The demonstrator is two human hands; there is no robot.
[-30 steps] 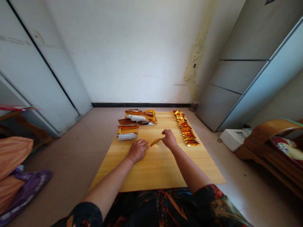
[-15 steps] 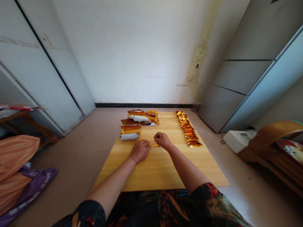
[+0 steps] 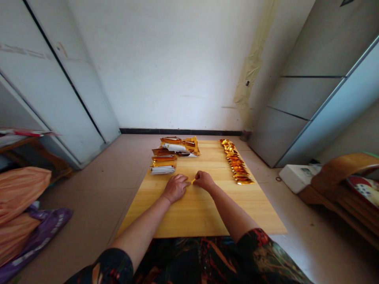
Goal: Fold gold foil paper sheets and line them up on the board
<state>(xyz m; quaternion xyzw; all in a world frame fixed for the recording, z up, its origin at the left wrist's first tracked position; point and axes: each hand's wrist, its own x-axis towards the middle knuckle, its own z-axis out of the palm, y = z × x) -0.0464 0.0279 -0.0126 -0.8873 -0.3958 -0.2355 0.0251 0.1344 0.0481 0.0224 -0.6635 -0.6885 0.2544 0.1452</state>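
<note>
My left hand (image 3: 177, 187) lies flat on the wooden board (image 3: 204, 213), its fingers stretched out. Its fingertips reach the near end of a small yellow strip (image 3: 193, 182), too small to make out in kind. My right hand (image 3: 204, 180) has its fingers pinched on the other end of this strip, which tilts up from the board. Beyond my left hand are stacked gold foil packets (image 3: 164, 162) with white pieces at their near side. A row of overlapping gold foil packets (image 3: 238, 165) runs along the right edge.
More gold packets and a white roll-like packet (image 3: 174, 148) lie at the board's back left. A grey refrigerator (image 3: 308, 90) stands to the right, near a white box (image 3: 297, 176) and wooden furniture (image 3: 334, 189). Orange and purple bags (image 3: 23, 221) rest at left.
My right hand has lowered slightly, its fingers closing on the yellow strip, which now tilts upward. My left hand stays in nearly the same place. The camera view has shifted slightly.
</note>
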